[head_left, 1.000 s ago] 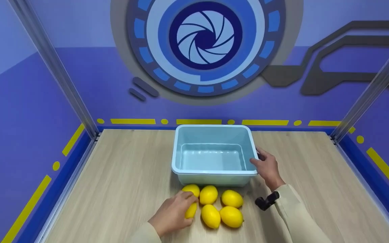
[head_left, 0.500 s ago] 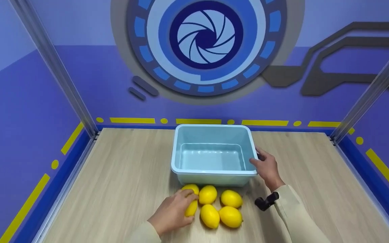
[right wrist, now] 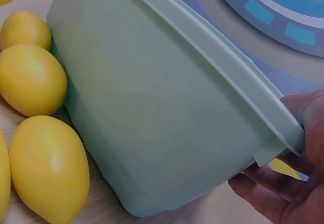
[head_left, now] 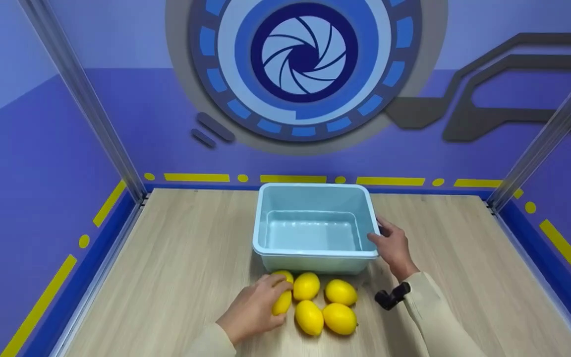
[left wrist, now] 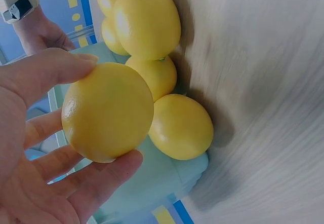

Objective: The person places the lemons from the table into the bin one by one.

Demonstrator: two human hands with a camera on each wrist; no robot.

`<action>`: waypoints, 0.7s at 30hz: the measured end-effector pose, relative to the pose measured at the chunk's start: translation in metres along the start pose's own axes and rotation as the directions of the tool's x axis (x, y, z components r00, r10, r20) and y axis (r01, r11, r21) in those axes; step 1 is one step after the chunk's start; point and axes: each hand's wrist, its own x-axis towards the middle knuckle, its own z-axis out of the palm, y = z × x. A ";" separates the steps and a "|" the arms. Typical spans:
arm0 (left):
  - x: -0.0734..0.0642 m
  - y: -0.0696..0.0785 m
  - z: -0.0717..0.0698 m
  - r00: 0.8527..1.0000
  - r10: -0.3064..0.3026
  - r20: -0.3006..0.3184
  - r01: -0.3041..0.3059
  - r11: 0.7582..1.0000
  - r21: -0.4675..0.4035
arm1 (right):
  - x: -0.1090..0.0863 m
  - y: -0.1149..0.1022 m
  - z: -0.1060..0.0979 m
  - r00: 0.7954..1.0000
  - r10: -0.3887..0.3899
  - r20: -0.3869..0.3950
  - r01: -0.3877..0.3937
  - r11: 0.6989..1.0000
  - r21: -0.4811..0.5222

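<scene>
My left hand [head_left: 254, 308] holds a yellow lemon [left wrist: 107, 112] between thumb and fingertips, at the left end of a group of lemons. Behind those fingers another lemon [head_left: 284, 275] is partly covered. Whether the held lemon clears the table is hard to tell. On the far side of the group stands a light blue plastic tub [head_left: 315, 263] with nothing inside. At the tub's right side, my right hand [head_left: 392, 248] grips the rim, thumb on top and fingers underneath, as the right wrist view shows.
Several more lemons lie in front of the tub, among them a back middle one [head_left: 306, 286], a right one [head_left: 341, 292] and a front one [head_left: 309, 318]. Blue printed panels [head_left: 181, 114] enclose the wooden tabletop [head_left: 181, 238] at the back and sides.
The left hand has shifted slightly away from me with its lemon, and its fingers cover more of the lemon behind. The right hand and the tub stay put.
</scene>
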 end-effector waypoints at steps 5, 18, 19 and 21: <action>0.001 0.001 -0.003 1.000 0.009 -0.003 -0.009 1.000 0.014 | 0.000 0.001 -0.001 1.000 -0.007 0.008 0.007 1.000 0.005; 0.002 0.002 -0.010 1.000 0.008 -0.026 -0.008 1.000 -0.008 | 0.000 0.000 0.000 1.000 0.005 0.012 -0.005 1.000 -0.003; 0.002 0.003 -0.010 1.000 0.007 -0.028 -0.007 1.000 -0.007 | 0.000 0.000 0.000 1.000 0.004 0.014 -0.004 1.000 -0.002; 0.002 0.003 -0.012 0.999 0.007 -0.036 -0.008 1.000 -0.006 | 0.000 -0.001 0.000 1.000 0.006 0.021 -0.006 1.000 0.000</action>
